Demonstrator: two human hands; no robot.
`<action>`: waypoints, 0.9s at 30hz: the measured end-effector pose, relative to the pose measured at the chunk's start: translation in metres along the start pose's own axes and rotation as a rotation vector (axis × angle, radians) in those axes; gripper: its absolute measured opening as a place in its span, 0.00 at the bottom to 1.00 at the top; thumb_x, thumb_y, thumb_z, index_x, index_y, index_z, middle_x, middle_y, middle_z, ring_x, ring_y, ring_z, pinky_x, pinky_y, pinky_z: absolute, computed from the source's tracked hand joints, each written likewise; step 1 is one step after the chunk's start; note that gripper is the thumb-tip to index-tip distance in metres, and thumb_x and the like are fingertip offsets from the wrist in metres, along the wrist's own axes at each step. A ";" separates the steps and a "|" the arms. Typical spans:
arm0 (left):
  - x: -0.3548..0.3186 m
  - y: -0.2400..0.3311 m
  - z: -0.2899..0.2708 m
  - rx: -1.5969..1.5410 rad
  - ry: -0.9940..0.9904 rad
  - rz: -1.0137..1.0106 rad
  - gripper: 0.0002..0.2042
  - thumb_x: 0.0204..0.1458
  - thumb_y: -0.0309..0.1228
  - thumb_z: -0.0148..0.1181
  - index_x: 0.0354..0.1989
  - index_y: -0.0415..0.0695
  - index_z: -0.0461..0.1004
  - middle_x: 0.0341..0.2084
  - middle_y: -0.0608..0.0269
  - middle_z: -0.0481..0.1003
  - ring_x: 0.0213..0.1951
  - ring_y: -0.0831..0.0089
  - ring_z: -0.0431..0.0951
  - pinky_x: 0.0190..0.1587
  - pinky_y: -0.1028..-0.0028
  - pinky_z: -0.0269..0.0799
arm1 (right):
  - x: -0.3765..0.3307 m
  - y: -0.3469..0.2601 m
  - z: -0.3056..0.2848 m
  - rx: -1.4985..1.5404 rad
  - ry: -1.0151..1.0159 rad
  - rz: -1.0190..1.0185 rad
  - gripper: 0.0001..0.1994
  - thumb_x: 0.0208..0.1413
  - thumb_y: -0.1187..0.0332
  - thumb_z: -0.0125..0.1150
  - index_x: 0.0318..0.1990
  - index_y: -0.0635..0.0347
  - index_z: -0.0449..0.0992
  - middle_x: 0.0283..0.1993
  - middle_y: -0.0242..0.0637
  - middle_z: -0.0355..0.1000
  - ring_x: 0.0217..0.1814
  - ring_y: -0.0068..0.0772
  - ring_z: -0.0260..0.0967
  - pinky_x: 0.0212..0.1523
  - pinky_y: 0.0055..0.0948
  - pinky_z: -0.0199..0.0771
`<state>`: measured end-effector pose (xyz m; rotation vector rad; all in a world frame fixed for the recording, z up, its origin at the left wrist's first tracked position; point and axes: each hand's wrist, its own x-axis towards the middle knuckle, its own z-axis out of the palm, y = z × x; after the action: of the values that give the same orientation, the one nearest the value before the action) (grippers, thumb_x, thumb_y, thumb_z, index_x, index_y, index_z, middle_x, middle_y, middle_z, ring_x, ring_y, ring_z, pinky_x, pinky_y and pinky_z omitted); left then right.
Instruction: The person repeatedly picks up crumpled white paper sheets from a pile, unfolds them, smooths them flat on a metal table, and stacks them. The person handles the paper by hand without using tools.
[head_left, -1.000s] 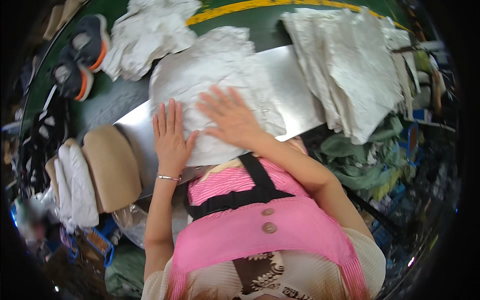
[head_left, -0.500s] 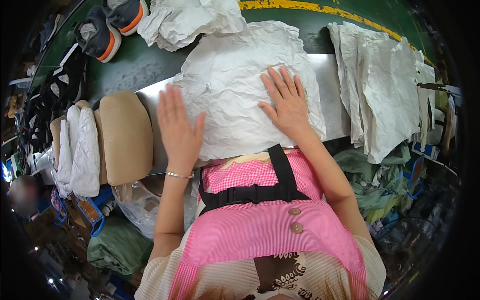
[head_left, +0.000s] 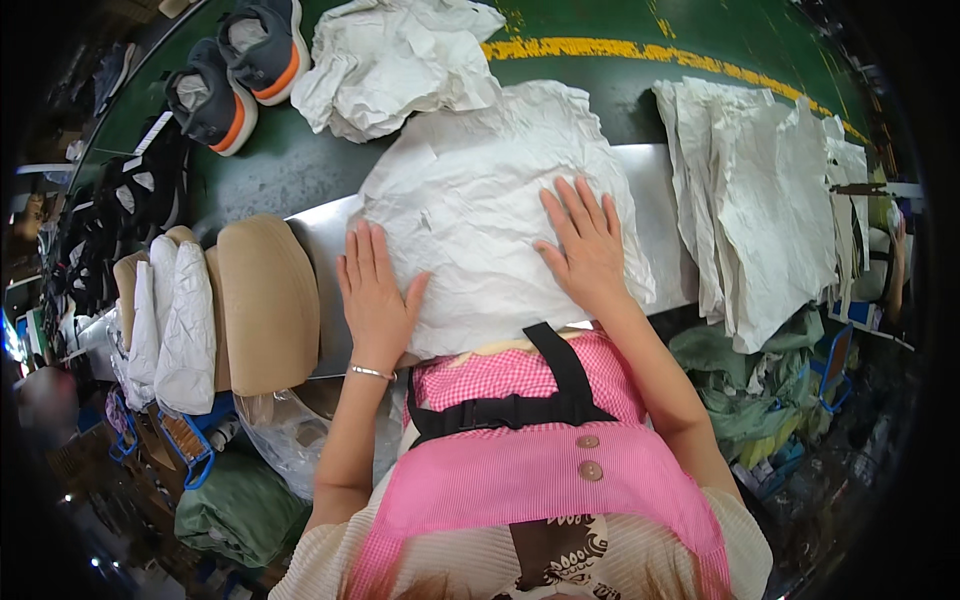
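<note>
A creased white paper sheet, wrinkled all over, lies spread on the metal table in front of me. My left hand rests flat at its left edge, fingers together and stretched out, thumb spread over the paper. Farther right, my right hand presses flat on the sheet with its fingers apart. Neither hand grips anything. Just beyond the sheet sits a loose heap of crumpled white paper.
Several white sheets hang over the table edge at right. Curved tan pads and white-wrapped pieces stand at left. Dark sneakers with orange-trimmed soles are at the far left. A bare metal strip shows beside the sheet.
My left hand has come in to the sheet's left edge and settled there. My right hand stays flat on the paper. The whole view has shifted slightly.
</note>
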<state>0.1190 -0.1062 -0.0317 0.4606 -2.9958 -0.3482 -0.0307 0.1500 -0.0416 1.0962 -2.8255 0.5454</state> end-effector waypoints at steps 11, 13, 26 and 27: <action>0.185 0.000 -0.025 0.083 0.456 0.175 0.29 0.50 0.31 0.67 0.62 0.46 0.67 0.57 0.49 0.70 0.58 0.53 0.69 0.61 0.57 0.62 | 0.008 -0.017 -0.001 0.113 0.077 -0.011 0.28 0.55 0.60 0.62 0.64 0.52 0.69 0.70 0.41 0.60 0.75 0.49 0.50 0.73 0.53 0.44; 0.213 -0.038 -0.015 0.078 0.378 0.207 0.21 0.50 0.33 0.67 0.54 0.45 0.75 0.48 0.52 0.77 0.51 0.58 0.76 0.56 0.58 0.67 | 0.006 -0.016 0.003 0.104 0.063 -0.030 0.27 0.56 0.60 0.62 0.64 0.51 0.69 0.70 0.41 0.60 0.76 0.47 0.50 0.73 0.53 0.43; 0.167 -0.064 -0.177 -2.174 -0.293 -0.103 0.26 0.66 0.46 0.48 0.56 0.32 0.69 0.48 0.48 0.78 0.44 0.59 0.81 0.47 0.61 0.79 | 0.047 -0.009 -0.043 0.804 0.210 0.212 0.37 0.56 0.57 0.66 0.69 0.61 0.59 0.70 0.44 0.60 0.72 0.44 0.57 0.70 0.37 0.55; 0.161 -0.050 -0.170 -2.271 -0.468 -0.053 0.28 0.66 0.48 0.47 0.57 0.31 0.68 0.49 0.46 0.77 0.47 0.56 0.81 0.50 0.59 0.78 | 0.059 -0.009 -0.056 1.055 0.165 0.293 0.37 0.56 0.57 0.67 0.69 0.62 0.59 0.70 0.43 0.61 0.72 0.41 0.58 0.70 0.35 0.55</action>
<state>0.0010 -0.2376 0.1303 0.0613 -0.9445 -3.0591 -0.0726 0.1255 0.0240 0.5956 -2.4890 2.1639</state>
